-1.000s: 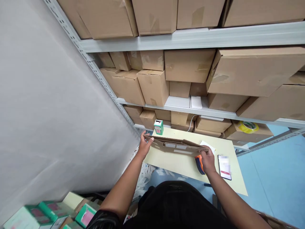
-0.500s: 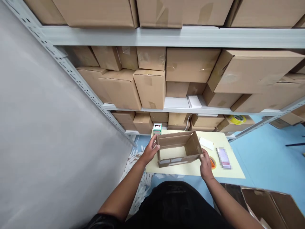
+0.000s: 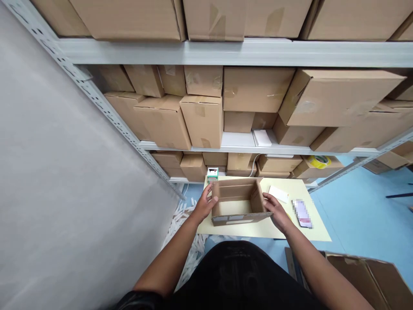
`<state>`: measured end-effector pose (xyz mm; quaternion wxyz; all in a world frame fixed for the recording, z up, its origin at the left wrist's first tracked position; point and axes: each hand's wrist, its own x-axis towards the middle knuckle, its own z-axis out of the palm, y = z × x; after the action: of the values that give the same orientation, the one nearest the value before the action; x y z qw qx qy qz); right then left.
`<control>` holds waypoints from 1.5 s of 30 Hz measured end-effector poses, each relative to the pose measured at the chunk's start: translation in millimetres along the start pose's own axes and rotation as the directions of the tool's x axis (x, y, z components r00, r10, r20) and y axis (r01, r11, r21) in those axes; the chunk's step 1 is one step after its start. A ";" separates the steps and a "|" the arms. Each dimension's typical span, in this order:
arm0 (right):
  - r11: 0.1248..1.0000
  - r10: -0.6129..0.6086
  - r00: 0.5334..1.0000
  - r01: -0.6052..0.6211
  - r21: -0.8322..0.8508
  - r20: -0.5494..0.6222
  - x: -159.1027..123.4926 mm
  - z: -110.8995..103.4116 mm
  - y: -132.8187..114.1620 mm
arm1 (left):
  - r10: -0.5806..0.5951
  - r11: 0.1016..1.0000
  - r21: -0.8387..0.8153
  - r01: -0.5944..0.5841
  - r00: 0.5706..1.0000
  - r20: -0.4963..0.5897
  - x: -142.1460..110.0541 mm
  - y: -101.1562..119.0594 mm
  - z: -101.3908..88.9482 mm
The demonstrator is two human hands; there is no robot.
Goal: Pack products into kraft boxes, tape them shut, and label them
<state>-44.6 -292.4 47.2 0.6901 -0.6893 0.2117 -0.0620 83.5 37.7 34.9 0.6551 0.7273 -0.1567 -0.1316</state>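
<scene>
Over the pale yellow table top is a small brown cardboard box, its top open and white labels on its near side. The pale yellow surface shows through its middle. My left hand grips the box's left wall, thumb on the near side and fingers behind. At the right end, my right hand holds the wall near a corner where cardboard sticks out past the side. Some of its fingers are hidden behind the box. Right of the box lie a white carton and a phone with a blurred screen.
Metal shelving full of cardboard boxes rises behind the table. A yellow tape roll rests on a lower box. A small green-and-white box stands at the table's back. White strips litter the floor left; a large open carton stands lower right.
My right hand has shifted slightly left and up along the box's right end, and that end's cardboard now juts outward at the near corner. My left hand keeps its hold. The orange tape roll is now mostly hidden.
</scene>
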 end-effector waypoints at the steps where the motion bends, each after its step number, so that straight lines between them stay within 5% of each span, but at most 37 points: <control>1: 1.000 0.011 0.998 -0.010 -0.025 0.057 0.2 -0.5 0.1 | 0.009 0.996 0.088 -0.005 0.999 -0.043 0.4 -4.7 3.6; 4: 0.992 0.041 0.993 -0.028 -0.122 0.111 2.1 -2.3 3.4 | 0.072 0.960 0.278 -0.038 0.991 -0.114 2.1 -18.6 11.8; 7: 0.979 0.049 0.992 -0.025 -0.203 0.115 8.4 -4.3 8.3 | 0.087 0.954 0.296 -0.040 0.985 -0.147 4.5 -28.0 15.0; 15: 0.933 -0.106 0.978 0.160 -0.321 0.178 15.4 -15.1 13.6 | 0.035 0.989 0.146 -0.001 0.972 -0.232 7.8 -26.8 22.3; 23: 0.915 -0.330 0.937 0.347 -0.206 0.114 -33.9 -15.3 46.1 | -0.095 0.993 -0.089 0.071 0.947 -0.308 10.7 -23.3 25.6; 29: 0.904 -0.318 0.940 0.262 -0.338 -0.123 -39.1 -0.1 48.8 | -0.144 0.920 -0.383 0.079 0.979 -0.143 8.7 -20.7 28.2; 32: 0.917 -0.268 0.939 0.180 -0.356 -0.216 -34.7 8.1 41.3 | -0.165 0.886 -0.457 0.078 0.974 -0.154 8.6 -19.1 31.2; 40: 0.903 -0.242 0.939 0.126 -0.410 -0.246 -29.3 13.6 30.7 | -0.189 0.962 -0.229 0.148 0.967 -0.172 13.8 -11.1 24.7; 45: 0.786 -0.375 0.918 0.240 -0.570 -0.129 -22.7 10.9 30.7 | -0.229 0.963 -0.175 0.204 0.963 -0.143 16.9 0.3 17.6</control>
<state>-67.4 -272.5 21.5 0.4163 -0.8691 0.1848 -0.1930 92.0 14.8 33.6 0.7029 0.6940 -0.0113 -0.1551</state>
